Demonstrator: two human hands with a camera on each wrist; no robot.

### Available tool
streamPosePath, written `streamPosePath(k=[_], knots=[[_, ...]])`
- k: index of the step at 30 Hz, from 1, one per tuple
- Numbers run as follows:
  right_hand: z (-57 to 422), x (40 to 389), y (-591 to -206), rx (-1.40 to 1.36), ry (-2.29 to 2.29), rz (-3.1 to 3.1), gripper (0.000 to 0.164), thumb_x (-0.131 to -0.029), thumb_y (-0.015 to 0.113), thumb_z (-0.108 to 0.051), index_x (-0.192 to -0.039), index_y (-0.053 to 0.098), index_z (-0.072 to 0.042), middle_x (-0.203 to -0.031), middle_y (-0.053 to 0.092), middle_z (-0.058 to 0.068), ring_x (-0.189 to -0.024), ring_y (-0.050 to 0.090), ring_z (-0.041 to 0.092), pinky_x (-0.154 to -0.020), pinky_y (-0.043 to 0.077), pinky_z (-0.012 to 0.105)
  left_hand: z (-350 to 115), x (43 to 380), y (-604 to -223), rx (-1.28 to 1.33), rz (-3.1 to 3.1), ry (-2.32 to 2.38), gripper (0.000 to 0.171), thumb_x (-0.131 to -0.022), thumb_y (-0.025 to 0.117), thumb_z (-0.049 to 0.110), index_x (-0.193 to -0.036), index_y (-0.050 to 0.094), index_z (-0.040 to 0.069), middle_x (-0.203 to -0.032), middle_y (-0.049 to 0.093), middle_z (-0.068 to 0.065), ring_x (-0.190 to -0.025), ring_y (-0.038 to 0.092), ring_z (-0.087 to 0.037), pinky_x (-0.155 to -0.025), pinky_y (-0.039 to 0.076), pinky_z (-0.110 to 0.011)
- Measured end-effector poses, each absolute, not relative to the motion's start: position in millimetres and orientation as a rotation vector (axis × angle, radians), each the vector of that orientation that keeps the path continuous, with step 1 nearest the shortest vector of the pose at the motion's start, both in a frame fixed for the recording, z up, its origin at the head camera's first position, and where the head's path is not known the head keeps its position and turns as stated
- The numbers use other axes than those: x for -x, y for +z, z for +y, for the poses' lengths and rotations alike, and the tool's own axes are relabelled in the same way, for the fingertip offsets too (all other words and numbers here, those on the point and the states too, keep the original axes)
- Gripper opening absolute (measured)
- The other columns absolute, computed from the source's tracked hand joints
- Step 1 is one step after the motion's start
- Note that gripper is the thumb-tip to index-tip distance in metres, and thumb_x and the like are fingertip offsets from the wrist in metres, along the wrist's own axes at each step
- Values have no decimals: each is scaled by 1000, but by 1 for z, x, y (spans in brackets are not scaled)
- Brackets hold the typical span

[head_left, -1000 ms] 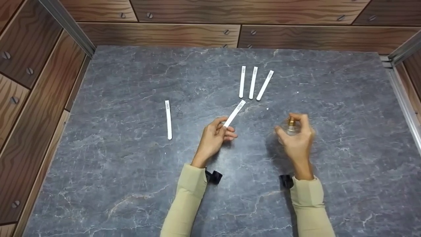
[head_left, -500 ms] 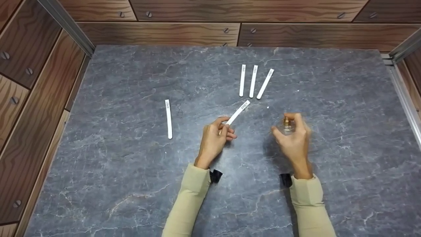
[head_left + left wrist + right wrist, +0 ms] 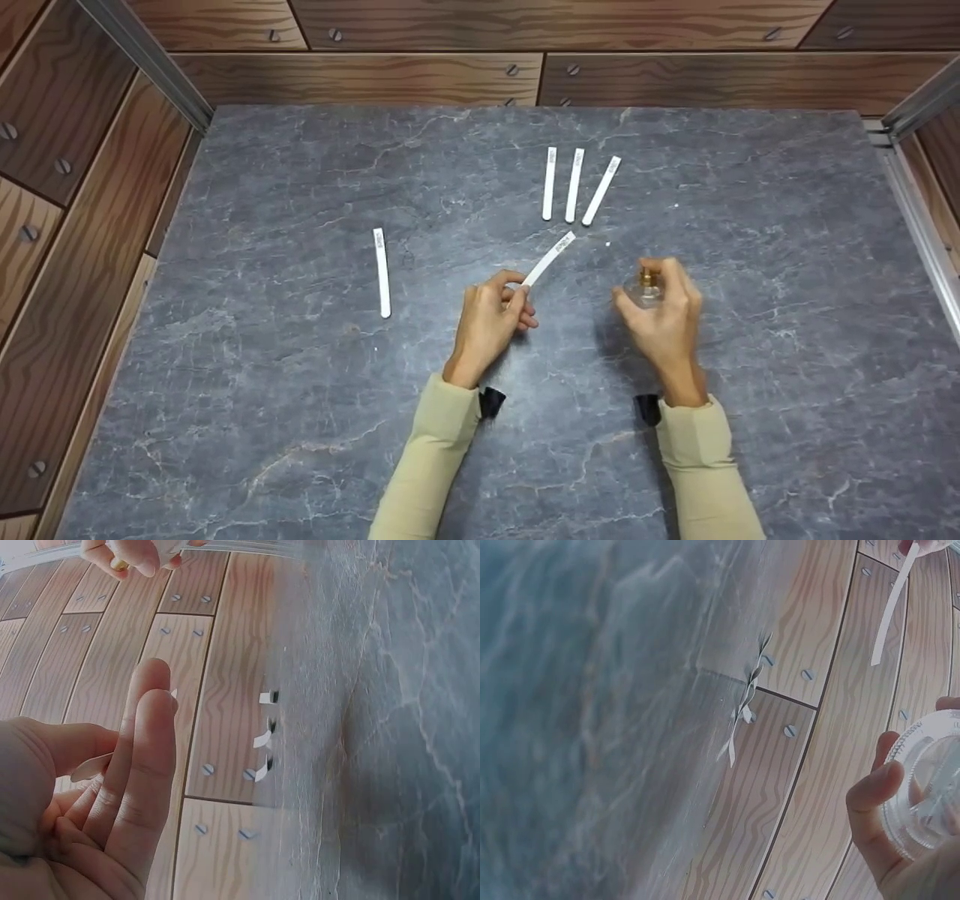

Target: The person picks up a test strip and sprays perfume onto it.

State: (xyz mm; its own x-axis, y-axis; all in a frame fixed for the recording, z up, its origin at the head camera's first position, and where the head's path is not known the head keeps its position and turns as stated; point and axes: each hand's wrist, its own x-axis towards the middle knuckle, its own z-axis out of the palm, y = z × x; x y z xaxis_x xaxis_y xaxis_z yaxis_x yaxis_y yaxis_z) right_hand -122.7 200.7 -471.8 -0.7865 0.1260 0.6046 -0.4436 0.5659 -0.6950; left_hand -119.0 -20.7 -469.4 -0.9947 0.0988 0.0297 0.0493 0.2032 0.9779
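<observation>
My left hand (image 3: 486, 324) pinches the plain end of a white perfume test strip (image 3: 550, 258) between thumb and fingers. The strip's printed end points up and to the right, above the table. Across from it, my right hand (image 3: 666, 324) grips a clear glass perfume bottle (image 3: 649, 295), its index finger on the gold spray top (image 3: 645, 277). A gap separates the bottle from the strip. In the right wrist view the round ribbed glass base of the bottle (image 3: 922, 787) faces the camera. Fingers in the left wrist view hide most of the held strip (image 3: 91, 767).
Three more test strips, a left one (image 3: 550, 184), a middle one (image 3: 574, 186) and a slanted one (image 3: 601, 191), lie beyond my hands. Another strip (image 3: 382, 273) lies alone at left on the grey marbled table (image 3: 285, 390). Wood-patterned panels (image 3: 360, 79) border the table.
My right hand has shifted slightly left with the bottle, toward the strip. The held strip has swung a little to the right and tilted lower. The strips on the table have stayed put.
</observation>
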Motion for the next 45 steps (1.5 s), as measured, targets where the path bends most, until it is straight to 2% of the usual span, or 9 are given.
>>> streamPosePath(k=[11,28,40,45], knots=[[201,127,-473,-242,1177,-2188,35,-64,79,13,-94,60,12,-83,64,24,-73,60,33,-73,47,19,-19,120,-468,-157,2372,1964,19,-100,59,-3,-115,64,-13,-69,70,-15,-56,71,-22,-55,62,-42],[201,126,-472,-203,1166,-2190,32,-65,79,13,-90,59,10,-80,62,22,-70,58,29,-69,44,18,-20,120,-466,-153,2397,1939,19,-100,59,-2,-116,65,-11,-69,70,-12,-55,70,-17,-55,62,-42],[201,125,-472,-144,1149,-2205,35,-66,79,13,-96,60,12,-85,64,25,-75,62,35,-73,46,18,-21,119,-465,-143,2377,1956,19,-100,59,-2,-116,64,-12,-69,70,-14,-55,70,-21,-55,62,-44],[200,123,-470,-114,1176,-2198,39,-66,80,14,-100,62,12,-86,65,23,-75,60,31,-73,45,15,-22,118,-465,-150,2380,1953,20,-100,59,-1,-116,65,-11,-69,70,-13,-57,71,-25,-55,62,-43]])
